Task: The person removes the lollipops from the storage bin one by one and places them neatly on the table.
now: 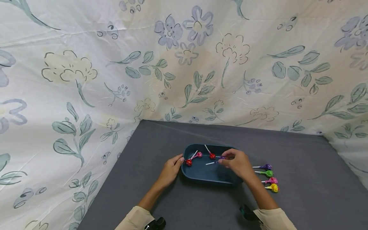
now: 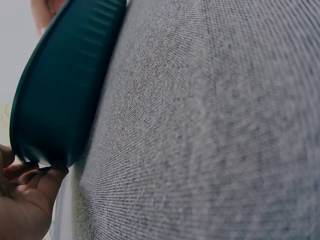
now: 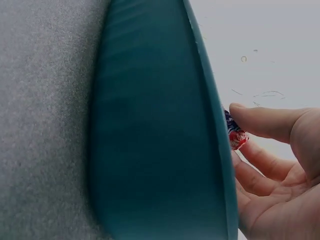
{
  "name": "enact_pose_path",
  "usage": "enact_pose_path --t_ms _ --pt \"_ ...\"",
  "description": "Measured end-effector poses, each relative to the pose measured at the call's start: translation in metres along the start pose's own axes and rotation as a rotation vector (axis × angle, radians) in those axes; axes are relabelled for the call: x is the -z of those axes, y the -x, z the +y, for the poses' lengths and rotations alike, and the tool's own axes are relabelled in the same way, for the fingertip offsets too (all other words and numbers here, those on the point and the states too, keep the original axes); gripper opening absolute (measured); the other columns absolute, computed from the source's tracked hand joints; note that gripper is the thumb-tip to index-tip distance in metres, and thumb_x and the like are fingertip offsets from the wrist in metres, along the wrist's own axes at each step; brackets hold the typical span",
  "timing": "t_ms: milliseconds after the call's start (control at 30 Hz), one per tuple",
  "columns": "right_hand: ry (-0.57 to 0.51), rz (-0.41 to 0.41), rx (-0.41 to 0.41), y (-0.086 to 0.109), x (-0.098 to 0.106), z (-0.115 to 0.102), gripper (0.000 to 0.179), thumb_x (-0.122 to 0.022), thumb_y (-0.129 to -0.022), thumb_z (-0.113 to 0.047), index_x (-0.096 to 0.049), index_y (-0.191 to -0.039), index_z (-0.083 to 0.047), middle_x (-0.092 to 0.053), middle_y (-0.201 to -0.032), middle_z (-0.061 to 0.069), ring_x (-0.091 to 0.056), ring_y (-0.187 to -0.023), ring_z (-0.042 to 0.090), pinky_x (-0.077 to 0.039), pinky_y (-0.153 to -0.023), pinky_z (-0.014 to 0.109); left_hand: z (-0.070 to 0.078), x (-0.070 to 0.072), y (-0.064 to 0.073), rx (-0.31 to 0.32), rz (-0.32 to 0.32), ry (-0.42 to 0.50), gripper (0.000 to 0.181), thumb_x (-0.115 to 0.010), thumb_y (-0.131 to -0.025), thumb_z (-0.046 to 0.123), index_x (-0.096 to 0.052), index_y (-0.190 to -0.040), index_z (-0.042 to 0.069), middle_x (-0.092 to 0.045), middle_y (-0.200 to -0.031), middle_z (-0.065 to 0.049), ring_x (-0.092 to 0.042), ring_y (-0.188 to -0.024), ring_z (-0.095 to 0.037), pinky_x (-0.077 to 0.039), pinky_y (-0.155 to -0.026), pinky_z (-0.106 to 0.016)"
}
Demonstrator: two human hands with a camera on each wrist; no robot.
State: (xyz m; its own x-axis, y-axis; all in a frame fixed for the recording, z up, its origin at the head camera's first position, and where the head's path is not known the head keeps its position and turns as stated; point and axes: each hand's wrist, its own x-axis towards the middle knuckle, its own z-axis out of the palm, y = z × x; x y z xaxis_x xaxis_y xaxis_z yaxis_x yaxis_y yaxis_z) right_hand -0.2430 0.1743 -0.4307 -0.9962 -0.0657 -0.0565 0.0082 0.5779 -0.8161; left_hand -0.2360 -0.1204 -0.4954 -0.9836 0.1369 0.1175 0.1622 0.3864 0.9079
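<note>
A dark blue-green tray (image 1: 198,172) stands on the grey cloth. My left hand (image 1: 170,169) grips its left end, thumb at the rim and fingers against the outer wall. Over the tray's right half, my right hand (image 1: 237,163) pinches a purple-wrapped lollipop (image 1: 216,162), whose white stick points left; the fingertips partly hide its head. Another purple lollipop (image 1: 220,157) shows beside the fingers. Also inside are a red lollipop (image 1: 188,162) and a pink lollipop (image 1: 199,154) at the left, plus a second red lollipop (image 1: 212,156) near the far wall.
Right of the tray, a column of lollipops lies on the cloth, sticks leftward: purple (image 1: 268,166), green (image 1: 269,173), pink (image 1: 273,180) and yellow (image 1: 274,187). A floral curtain (image 1: 201,64) hangs behind the table (image 1: 161,137) and along its left side.
</note>
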Motion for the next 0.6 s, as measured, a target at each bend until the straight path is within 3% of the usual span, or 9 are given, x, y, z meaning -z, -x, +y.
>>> enact_pose_path --t_ms 233,367,600 --pt "-0.022 0.001 -0.001 0.011 0.011 0.005 0.031 -0.083 -0.093 -0.020 -0.071 -0.113 0.001 -0.076 -0.101 0.012 -0.074 -0.087 0.029 -0.061 -0.075 0.037 -0.001 0.000 0.000 0.002 -0.007 -0.002 0.045 -0.052 -0.114 0.023 -0.057 -0.148 -0.006 -0.059 -0.150 -0.024 -0.052 -0.145 -0.040 -0.038 -0.121 -0.058" --pt "0.005 0.019 -0.012 0.017 0.018 0.007 0.034 -0.083 -0.094 -0.025 -0.071 -0.115 -0.002 -0.076 -0.104 0.009 -0.071 -0.094 0.026 -0.057 -0.077 0.035 -0.001 0.000 0.000 0.006 -0.009 0.007 0.045 -0.052 -0.114 0.023 -0.057 -0.148 -0.006 -0.059 -0.150 -0.023 -0.052 -0.144 -0.039 -0.038 -0.121 -0.057" --pt "0.015 0.021 -0.026 0.028 0.028 0.011 0.037 -0.082 -0.095 -0.029 -0.073 -0.122 -0.004 -0.076 -0.114 0.012 -0.071 -0.103 0.028 -0.060 -0.084 0.044 0.000 0.001 0.001 0.011 -0.024 0.006 0.046 -0.051 -0.114 0.023 -0.055 -0.150 -0.006 -0.058 -0.152 -0.023 -0.051 -0.145 -0.039 -0.038 -0.121 -0.057"
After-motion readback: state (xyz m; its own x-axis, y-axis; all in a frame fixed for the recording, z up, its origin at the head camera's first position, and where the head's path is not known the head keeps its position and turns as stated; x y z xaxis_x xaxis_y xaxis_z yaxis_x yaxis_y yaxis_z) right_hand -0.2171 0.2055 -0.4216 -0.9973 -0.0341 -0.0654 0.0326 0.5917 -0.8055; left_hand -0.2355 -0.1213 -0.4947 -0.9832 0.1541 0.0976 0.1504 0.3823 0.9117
